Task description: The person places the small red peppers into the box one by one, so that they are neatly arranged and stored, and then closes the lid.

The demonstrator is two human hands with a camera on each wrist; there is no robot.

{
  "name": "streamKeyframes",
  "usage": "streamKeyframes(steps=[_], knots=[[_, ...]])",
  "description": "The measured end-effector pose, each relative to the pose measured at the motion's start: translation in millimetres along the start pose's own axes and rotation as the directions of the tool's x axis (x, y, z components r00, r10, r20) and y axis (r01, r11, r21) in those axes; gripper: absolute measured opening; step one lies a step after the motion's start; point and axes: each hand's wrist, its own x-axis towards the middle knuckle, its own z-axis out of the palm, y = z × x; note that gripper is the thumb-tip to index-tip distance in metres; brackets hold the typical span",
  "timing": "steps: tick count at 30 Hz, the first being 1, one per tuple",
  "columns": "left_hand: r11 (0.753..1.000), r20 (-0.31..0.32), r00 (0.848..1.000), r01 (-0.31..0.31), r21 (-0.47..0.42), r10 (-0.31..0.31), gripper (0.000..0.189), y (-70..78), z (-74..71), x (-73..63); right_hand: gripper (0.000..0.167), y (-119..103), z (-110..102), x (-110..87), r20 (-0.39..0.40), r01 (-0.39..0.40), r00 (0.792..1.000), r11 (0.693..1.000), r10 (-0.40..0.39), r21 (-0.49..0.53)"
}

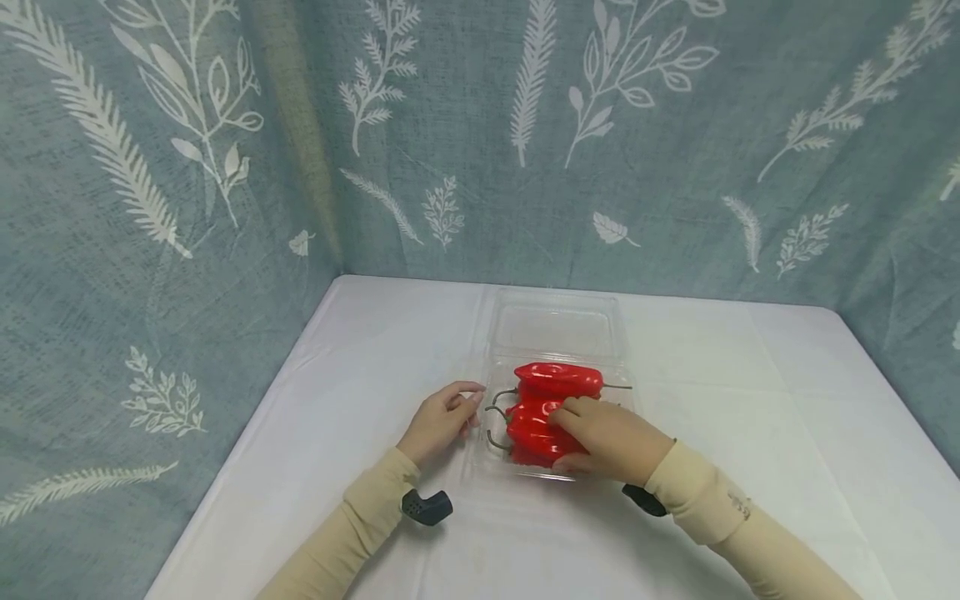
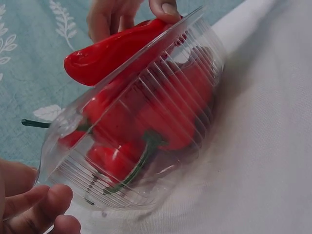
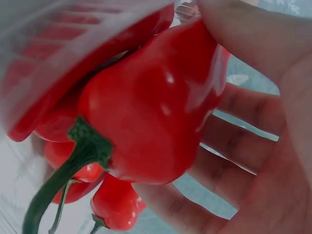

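A clear plastic clamshell container (image 1: pixel 501 472) lies on the table with its lid (image 1: pixel 555 327) folded back, away from me. Several glossy red peppers with curved green stems fill its base; the rear one (image 1: pixel 558 379) has its stem toward the right. My right hand (image 1: pixel 618 435) grips a red pepper (image 3: pixel 146 105) at the front right of the container, thumb on one side and fingers curled round the other. At the container's left edge, my left hand (image 1: pixel 441 423) pinches the rim between thumb and fingers. Peppers lower in the container are partly hidden.
A white cloth covers the table (image 1: pixel 750 400). Blue-green curtains (image 1: pixel 480 208) with white leaf prints stand behind the table and along both sides. A dark wrist device (image 1: pixel 427 507) sits under the left sleeve, another (image 1: pixel 645 500) under the right.
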Motion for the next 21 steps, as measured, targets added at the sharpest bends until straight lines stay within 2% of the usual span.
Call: streamKeyframes(steps=[7,14,21], knots=[[1.000,-0.007,1.000,0.012,-0.002,-0.012,0.026,0.8,1.2,-0.1,0.051,-0.8,2.8,-0.6,0.000,-0.001,1.000,1.000,0.001,-0.005],[1.000,-0.004,1.000,0.012,-0.003,-0.012,0.027,0.5,1.2,0.4,0.047,-1.5,3.3,0.5,-0.007,-0.005,1.000,1.000,0.005,-0.025],[1.000,-0.001,1.000,0.014,-0.006,-0.014,0.027,0.2,1.5,0.3,0.047,-1.3,6.9,0.5,0.005,-0.040,0.999,0.998,0.040,-0.045]])
